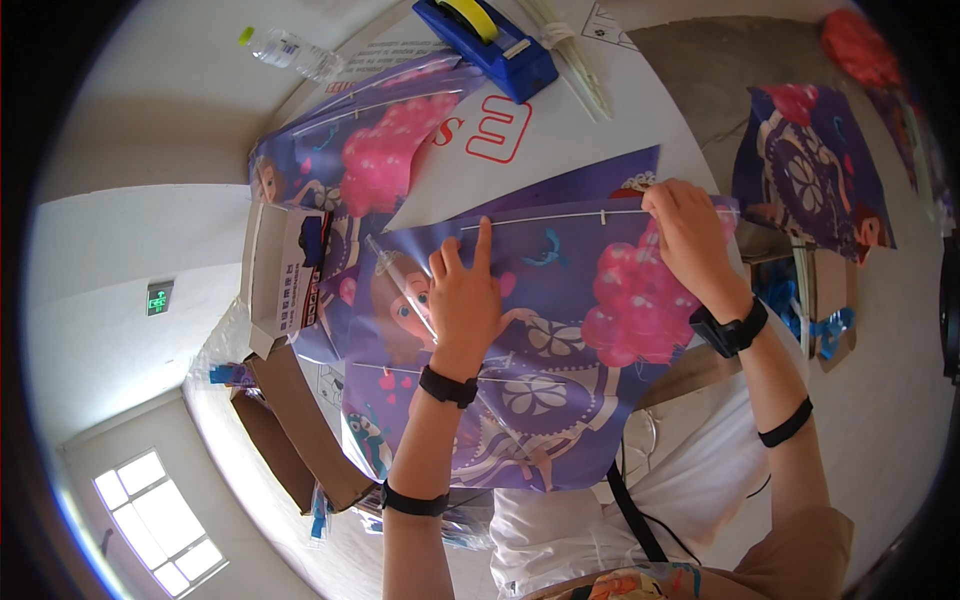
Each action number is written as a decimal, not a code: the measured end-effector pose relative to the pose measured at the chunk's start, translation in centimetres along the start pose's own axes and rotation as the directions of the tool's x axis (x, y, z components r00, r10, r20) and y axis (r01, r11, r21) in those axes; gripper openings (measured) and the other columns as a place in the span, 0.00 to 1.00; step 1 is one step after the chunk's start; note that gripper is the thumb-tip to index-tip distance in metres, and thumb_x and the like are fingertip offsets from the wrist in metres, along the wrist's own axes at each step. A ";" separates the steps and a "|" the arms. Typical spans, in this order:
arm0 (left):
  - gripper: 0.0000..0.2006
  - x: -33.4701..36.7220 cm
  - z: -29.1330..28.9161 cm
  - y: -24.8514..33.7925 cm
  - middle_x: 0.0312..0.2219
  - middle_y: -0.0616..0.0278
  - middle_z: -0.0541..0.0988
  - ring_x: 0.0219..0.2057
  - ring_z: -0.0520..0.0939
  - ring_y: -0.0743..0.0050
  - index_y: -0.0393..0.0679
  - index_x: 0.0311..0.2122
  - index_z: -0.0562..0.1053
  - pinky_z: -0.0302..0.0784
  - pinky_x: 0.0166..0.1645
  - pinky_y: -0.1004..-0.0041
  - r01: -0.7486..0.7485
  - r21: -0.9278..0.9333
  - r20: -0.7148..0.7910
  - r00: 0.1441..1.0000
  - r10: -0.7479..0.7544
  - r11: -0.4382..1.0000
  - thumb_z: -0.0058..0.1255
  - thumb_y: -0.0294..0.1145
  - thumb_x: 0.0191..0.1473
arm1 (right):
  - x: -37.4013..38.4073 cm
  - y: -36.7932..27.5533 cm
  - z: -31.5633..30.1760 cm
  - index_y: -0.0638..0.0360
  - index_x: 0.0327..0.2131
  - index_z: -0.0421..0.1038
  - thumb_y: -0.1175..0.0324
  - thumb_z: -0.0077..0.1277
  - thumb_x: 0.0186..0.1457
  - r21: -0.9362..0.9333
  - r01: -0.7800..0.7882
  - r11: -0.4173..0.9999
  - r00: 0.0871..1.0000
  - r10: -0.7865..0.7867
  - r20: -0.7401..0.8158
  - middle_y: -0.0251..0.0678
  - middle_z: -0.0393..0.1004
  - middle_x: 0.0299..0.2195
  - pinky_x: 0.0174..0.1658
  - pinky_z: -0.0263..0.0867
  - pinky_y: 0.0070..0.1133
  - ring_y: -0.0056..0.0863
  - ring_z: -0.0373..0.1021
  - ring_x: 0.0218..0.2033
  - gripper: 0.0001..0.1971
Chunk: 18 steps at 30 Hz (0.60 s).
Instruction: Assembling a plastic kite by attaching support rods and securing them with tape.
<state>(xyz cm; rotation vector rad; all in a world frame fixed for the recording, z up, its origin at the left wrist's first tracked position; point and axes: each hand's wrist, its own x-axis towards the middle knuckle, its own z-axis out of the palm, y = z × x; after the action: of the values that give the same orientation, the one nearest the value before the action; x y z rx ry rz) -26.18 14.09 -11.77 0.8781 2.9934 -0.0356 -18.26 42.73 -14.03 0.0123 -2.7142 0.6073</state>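
A purple printed sheet (575, 290) with a cartoon figure and pink balloons lies across the table before me. Along its far edge runs a thin white rod (570, 217). My left hand (466, 300) rests on the sheet, index finger stretched to the rod's left part and the other fingers bent. At the far right edge, my right hand (692, 235) pinches the sheet by the rod's right end; its fingertips are partly hidden. Under the left wrist, a second thin rod (520, 380) crosses the sheet. A clear plastic strip (405, 285) lies left of that hand.
More printed sheets (400, 150) lie behind. A blue tape dispenser (525, 70) and clear thin rods (580, 70) sit at the back, near a bottle (295, 55). A white box (275, 275) and cardboard box (315, 430) stand left. Another printed sheet (840, 200) is at right.
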 end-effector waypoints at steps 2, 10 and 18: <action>0.39 0.0 -0.2 0.0 0.48 0.48 0.65 0.47 0.68 0.49 0.53 0.65 0.59 0.76 0.42 0.62 -0.003 0.031 0.019 1.000 0.002 1.000 0.54 0.28 0.44 | 0.2 -0.1 -0.1 0.59 0.33 0.62 0.88 0.48 0.38 0.027 0.029 0.999 0.999 -0.029 -0.031 0.40 0.67 0.32 0.42 0.61 0.33 0.43 0.66 0.37 0.17; 0.39 0.2 -0.2 0.7 0.49 0.46 0.65 0.48 0.68 0.47 0.54 0.66 0.59 0.72 0.47 0.58 -0.035 0.077 0.045 0.998 0.032 0.996 0.55 0.27 0.45 | -0.3 0.7 0.7 0.59 0.31 0.65 0.74 0.47 0.47 -0.073 -0.002 0.997 1.000 0.001 -0.017 0.40 0.68 0.30 0.41 0.61 0.32 0.40 0.67 0.36 0.05; 0.37 -0.4 -0.3 -0.2 0.50 0.48 0.64 0.50 0.67 0.47 0.53 0.65 0.60 0.69 0.51 0.56 -0.029 0.067 0.007 1.000 0.028 0.997 0.51 0.24 0.46 | -0.1 -0.2 0.6 0.62 0.35 0.68 0.73 0.50 0.45 -0.148 0.043 0.988 0.996 -0.054 -0.071 0.37 0.69 0.31 0.44 0.63 0.28 0.35 0.68 0.37 0.11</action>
<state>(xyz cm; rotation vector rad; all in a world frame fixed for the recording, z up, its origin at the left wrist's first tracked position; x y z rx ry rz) -25.90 13.72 -11.49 0.9251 2.9893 -0.1389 -18.37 42.32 -14.50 0.0185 -2.6705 0.3851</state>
